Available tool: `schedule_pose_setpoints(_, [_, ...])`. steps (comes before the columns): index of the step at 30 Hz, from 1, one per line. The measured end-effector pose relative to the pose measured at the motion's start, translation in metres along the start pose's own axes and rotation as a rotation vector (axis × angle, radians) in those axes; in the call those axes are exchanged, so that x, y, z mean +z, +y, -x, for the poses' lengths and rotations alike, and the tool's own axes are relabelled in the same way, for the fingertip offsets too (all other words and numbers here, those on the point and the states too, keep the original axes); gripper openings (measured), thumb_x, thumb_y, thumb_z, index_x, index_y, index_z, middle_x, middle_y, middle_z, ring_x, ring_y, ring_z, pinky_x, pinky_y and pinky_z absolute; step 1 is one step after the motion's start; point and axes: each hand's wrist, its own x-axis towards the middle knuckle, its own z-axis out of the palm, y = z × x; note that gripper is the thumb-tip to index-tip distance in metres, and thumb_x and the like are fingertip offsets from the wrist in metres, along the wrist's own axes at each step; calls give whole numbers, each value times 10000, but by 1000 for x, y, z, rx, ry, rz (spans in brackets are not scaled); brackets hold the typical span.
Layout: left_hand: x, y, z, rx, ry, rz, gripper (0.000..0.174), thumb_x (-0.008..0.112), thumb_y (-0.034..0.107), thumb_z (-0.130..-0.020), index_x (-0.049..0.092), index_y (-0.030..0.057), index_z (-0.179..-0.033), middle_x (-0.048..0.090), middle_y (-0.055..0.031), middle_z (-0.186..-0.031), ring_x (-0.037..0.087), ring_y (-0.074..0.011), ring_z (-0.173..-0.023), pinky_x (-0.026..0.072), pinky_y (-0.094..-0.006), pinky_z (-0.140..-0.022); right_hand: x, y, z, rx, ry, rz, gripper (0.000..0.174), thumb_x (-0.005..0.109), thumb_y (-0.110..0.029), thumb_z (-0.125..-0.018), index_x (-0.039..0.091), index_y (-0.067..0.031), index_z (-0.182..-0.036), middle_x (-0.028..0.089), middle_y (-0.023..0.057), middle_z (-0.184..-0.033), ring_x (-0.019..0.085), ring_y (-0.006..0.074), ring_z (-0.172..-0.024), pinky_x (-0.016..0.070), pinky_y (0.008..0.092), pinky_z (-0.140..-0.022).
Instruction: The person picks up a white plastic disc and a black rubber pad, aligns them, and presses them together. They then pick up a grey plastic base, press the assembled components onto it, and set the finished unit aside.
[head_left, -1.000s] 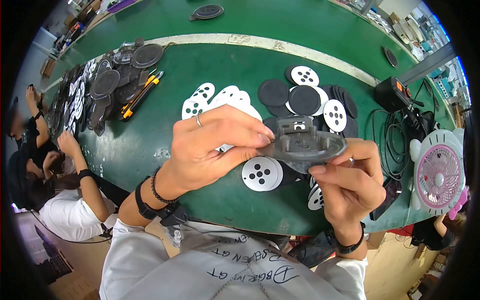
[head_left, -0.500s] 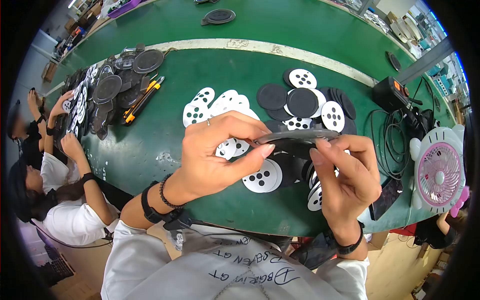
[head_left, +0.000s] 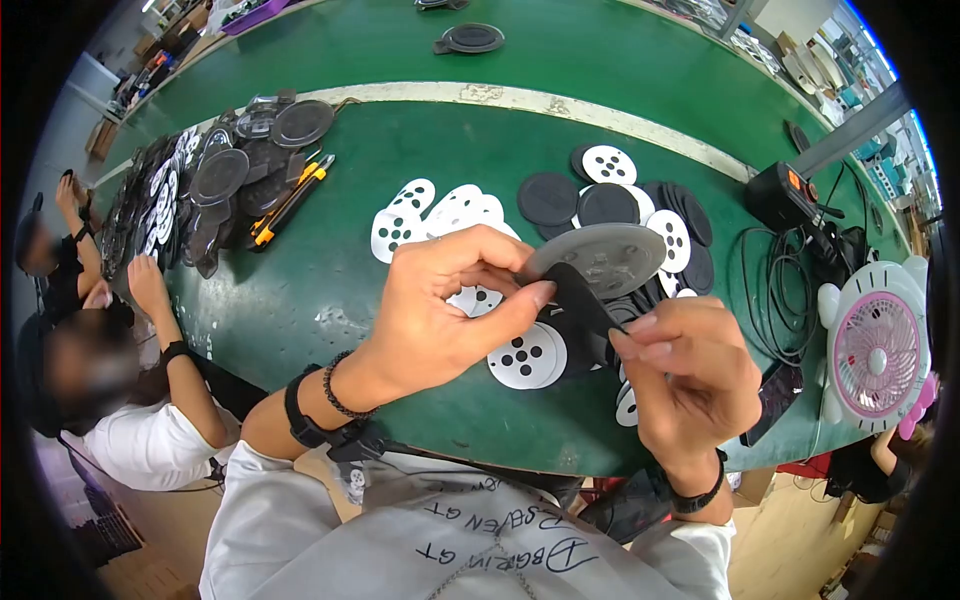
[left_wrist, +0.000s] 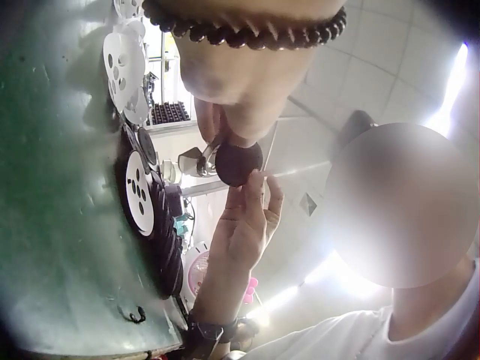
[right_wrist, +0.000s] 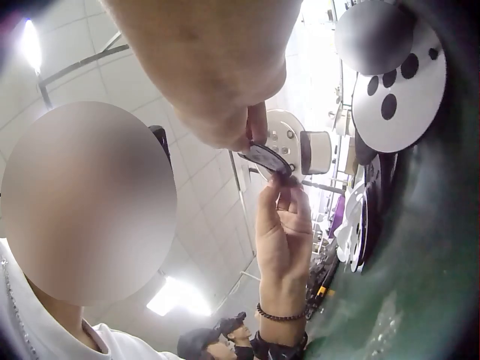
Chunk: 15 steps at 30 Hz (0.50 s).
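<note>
Close over the table, my left hand (head_left: 450,300) pinches the left edge of a translucent grey plastic disc (head_left: 615,255), tilted up with round studs on its face. A thin black disc (head_left: 583,300) stands at an angle before it, meeting it near my left fingertips. My right hand (head_left: 695,370) pinches the black disc's lower right edge between thumb and fingers. In the left wrist view the flat side of the black disc (left_wrist: 238,163) shows between both hands. The right wrist view shows a gap between the black disc (right_wrist: 268,159) and the plastic disc (right_wrist: 281,131).
White discs with black holes (head_left: 525,355) and black discs (head_left: 548,200) lie around my hands. Leftward are a heap of plastic discs (head_left: 220,175) and yellow-black cutters (head_left: 290,200). A pink-white fan (head_left: 878,350), cable and black box (head_left: 785,195) stand right. People sit at left.
The plastic disc has tipped up from nearly level, its studded face now toward me. The black disc has swung away from it at its right side, with my right hand moving down slightly.
</note>
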Motion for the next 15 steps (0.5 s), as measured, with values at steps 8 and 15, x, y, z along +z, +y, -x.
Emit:
schedule_pose_setpoints(8, [3,0,1,-45,-14,-9,126,706,-70,-871,640,-44,-976,699,-113,-1006,676,-118,-889,555,-252,-765,1,2,3,172,45,-65,398,769,161,-734,488,-33,-939,668,165,-861,665,210,-777,508,291,-713])
schedule_pose_setpoints(15, [5,-1,1,-64,-41,1,120,706,-57,-876,638,-65,-974,701,-131,-1003,682,-135,-900,569,-271,-782,1,-1,2,391,131,-151,396,748,142,-783,451,-49,-964,663,142,-883,652,184,-825,497,280,-765])
